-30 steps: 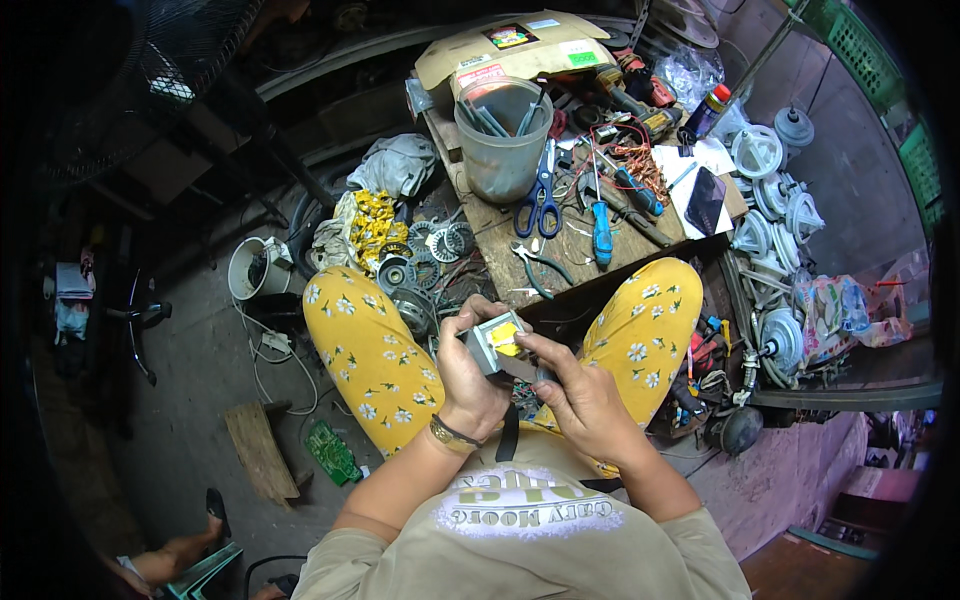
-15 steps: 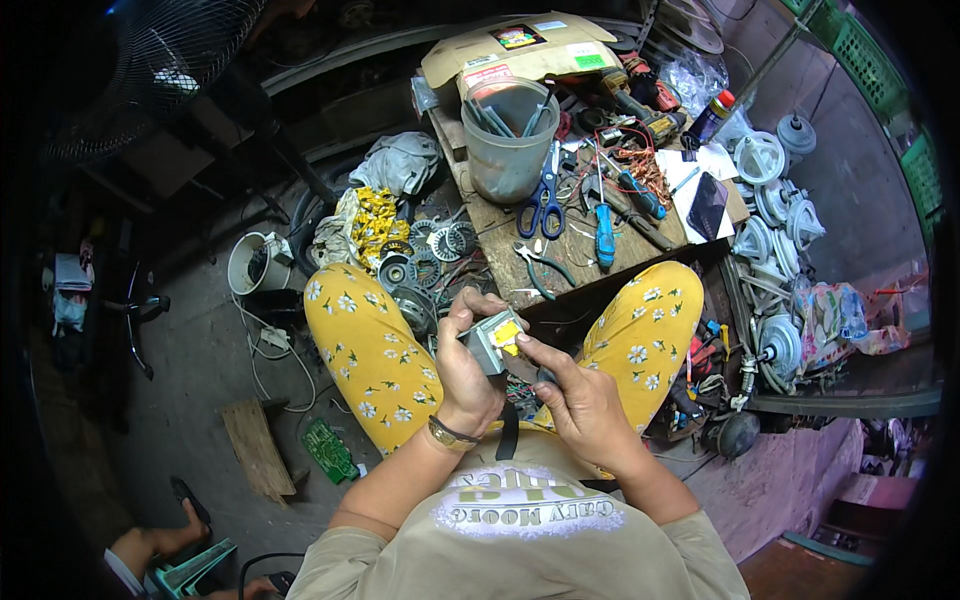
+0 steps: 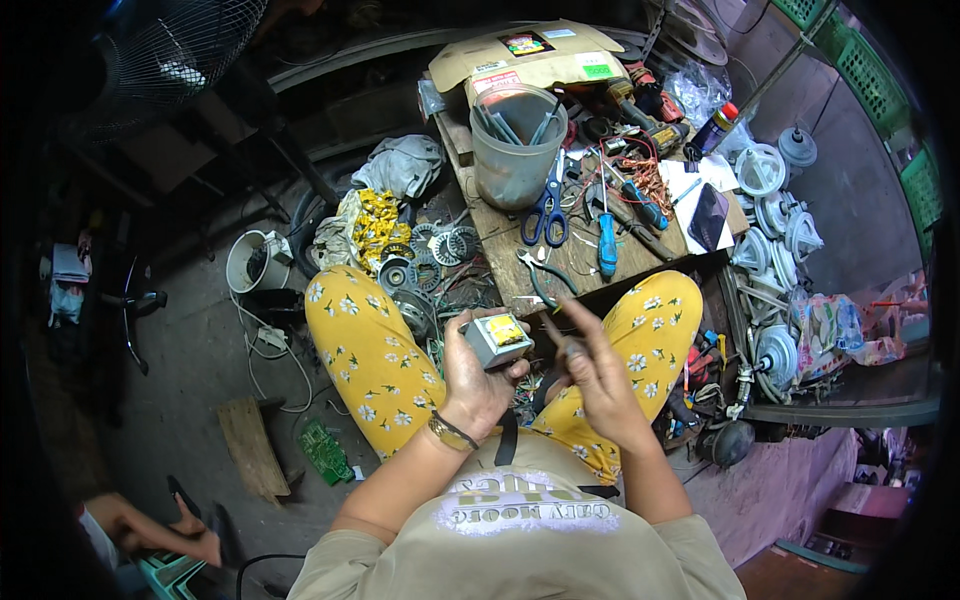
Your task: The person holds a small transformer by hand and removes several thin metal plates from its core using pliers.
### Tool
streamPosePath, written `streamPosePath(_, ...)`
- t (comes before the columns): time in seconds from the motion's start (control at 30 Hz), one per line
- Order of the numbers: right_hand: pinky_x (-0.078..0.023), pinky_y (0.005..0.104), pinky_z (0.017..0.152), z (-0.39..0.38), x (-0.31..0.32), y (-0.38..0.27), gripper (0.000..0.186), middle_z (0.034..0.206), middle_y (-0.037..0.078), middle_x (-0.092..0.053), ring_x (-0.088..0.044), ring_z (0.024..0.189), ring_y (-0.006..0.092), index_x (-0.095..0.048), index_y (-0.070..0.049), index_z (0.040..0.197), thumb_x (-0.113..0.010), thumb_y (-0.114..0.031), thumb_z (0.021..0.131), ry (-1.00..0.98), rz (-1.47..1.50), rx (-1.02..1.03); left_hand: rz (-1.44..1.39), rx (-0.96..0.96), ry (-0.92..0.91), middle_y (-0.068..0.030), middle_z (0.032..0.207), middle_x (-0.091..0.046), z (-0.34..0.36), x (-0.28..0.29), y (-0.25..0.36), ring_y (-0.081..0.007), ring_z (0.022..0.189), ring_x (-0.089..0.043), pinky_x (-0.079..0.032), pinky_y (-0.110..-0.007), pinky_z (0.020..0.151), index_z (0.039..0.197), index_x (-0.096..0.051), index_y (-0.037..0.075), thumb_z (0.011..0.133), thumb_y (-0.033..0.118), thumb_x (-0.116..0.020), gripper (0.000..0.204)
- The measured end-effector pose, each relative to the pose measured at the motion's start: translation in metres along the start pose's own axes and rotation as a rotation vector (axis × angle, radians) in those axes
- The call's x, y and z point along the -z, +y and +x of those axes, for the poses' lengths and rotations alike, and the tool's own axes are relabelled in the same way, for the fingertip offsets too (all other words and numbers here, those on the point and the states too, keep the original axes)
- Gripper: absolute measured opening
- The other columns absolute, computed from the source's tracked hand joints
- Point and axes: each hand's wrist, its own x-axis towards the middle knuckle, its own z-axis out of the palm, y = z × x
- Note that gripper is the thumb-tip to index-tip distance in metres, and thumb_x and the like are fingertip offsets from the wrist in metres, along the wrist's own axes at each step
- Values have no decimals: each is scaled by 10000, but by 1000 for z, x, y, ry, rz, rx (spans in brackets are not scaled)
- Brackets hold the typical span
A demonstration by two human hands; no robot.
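My left hand [image 3: 470, 372] is closed round a small grey block with a yellow-taped top [image 3: 506, 331], which looks like a transformer, held over my lap between my knees. To its right, my right hand [image 3: 600, 385] is closed on a narrow pointed tool [image 3: 551, 328], perhaps a knife or chisel. Its tip points up toward the table and stands apart from the block. The index finger is stretched forward, with a tiny yellowish scrap at its tip. Most of the tool's handle is hidden by the fingers.
Ahead, a wooden table [image 3: 505, 262] bears a plastic bucket [image 3: 512, 165], blue-handled scissors [image 3: 546, 222], cutting pliers [image 3: 541, 275] and a blue screwdriver [image 3: 607, 245]. Loose motor parts [image 3: 425, 262] lie on the left. A green circuit board [image 3: 326, 452] rests on the floor. Another person's foot [image 3: 190, 515] shows lower left.
My right hand has drawn away from the block's yellow top and turned, bringing the tool's tip into view. The block has tilted in my left hand. The other person's leg has shifted.
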Motion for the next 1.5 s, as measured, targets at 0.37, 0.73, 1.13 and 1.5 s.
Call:
streamPosePath(0.37,-500,386,580,31,-2,-10,273,736,135,-658,-656,676,329,-623,-31,876,-749,-49,633,4,-409,276,141,22,59,-31,819,-604,1,-1,-6,-153,669,-573,-372,-268,459,962,-539,132,961,525,-327,447)
streamPosePath(0.73,-465,487,683,40,13,-2,405,846,221,-644,-637,817,407,-450,-67,1200,-621,-231,872,-172,-518,146,169,222,-16,17,806,-596,3,8,-4,-113,678,-562,-310,-230,420,934,-541,197,903,679,-352,519)
streamPosePath(1.13,-518,462,634,5,18,-12,570,999,152,-673,-663,808,350,-367,-184,1411,-586,-217,886,-308,-701,191,184,163,-100,21,743,-582,1,1,-2,-108,576,-565,-314,-217,356,816,-539,189,939,524,-342,407)
streamPosePath(1.5,-515,462,620,-5,13,-13,516,1009,131,-671,-661,818,348,-395,-196,1373,-587,-211,895,-325,-697,55,311,117,-196,38,778,-553,1,4,-2,-98,580,-520,-310,-226,383,820,-524,174,915,425,-358,316)
